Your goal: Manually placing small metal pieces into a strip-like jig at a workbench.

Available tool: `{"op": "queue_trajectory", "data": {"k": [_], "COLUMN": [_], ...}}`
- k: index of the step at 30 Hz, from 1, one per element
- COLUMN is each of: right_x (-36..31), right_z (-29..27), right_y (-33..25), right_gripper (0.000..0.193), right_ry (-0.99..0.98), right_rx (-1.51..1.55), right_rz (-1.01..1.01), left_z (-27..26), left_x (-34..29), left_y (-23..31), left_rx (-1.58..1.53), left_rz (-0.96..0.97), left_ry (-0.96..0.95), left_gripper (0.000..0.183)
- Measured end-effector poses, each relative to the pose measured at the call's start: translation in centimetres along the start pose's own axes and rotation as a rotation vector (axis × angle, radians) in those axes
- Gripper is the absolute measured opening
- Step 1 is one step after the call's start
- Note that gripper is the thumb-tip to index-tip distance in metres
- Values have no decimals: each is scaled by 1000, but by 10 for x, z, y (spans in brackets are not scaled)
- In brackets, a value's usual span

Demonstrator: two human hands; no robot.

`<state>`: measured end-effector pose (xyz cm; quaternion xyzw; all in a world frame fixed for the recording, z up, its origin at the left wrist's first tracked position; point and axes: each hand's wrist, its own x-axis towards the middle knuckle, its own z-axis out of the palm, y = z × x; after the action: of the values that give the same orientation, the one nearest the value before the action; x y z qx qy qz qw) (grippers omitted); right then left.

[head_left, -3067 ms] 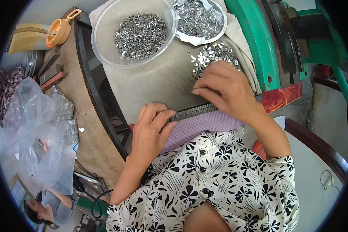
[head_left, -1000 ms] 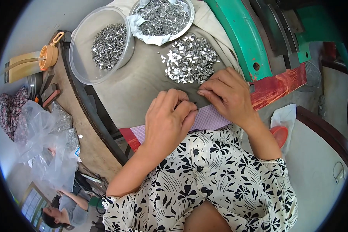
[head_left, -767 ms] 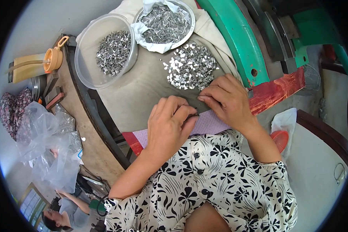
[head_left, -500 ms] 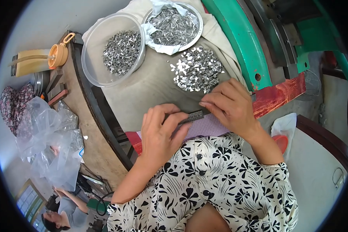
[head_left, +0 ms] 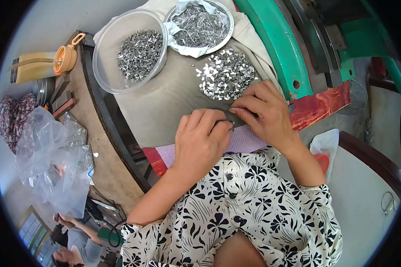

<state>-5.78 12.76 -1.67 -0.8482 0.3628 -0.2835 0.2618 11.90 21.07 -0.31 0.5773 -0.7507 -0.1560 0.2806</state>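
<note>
A plastic bowl (head_left: 101,71) stands toward the far-left corner of the cloth (head_left: 173,100) in my remote view, small metal pieces (head_left: 139,54) inside it. Just to its right, at the cloth's far edge, sits a lined dish (head_left: 231,29) of metal pins (head_left: 199,27). Before the dish, toward the right edge, lies a heap of metal chips (head_left: 227,74). I see the right hand (head_left: 266,115) just in front of that heap, the left hand (head_left: 202,141) beside it, over the woven mat (head_left: 165,153) along the near edge. A machine frame (head_left: 276,46) flanks the cloth's right; a workbench (head_left: 104,167) stands left, plastic bags (head_left: 58,162) along its left side.
</note>
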Motion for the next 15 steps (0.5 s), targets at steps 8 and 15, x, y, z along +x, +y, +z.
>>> {"op": "queue_trajectory", "data": {"k": [8,15], "right_x": [3,13], "right_z": [-4,3], "right_y": [-4,-4], "right_gripper": [11,10], "right_ry": [-34,-59], "right_rx": [113,6], "right_rz": [12,-68], "left_z": [-19,-21], "left_x": [-24,-83], "left_y": [-5,-23], "left_rx": [-86,-70], "left_rz": [-179,-423], "left_ry": [51,264], "left_gripper": [38,38]}}
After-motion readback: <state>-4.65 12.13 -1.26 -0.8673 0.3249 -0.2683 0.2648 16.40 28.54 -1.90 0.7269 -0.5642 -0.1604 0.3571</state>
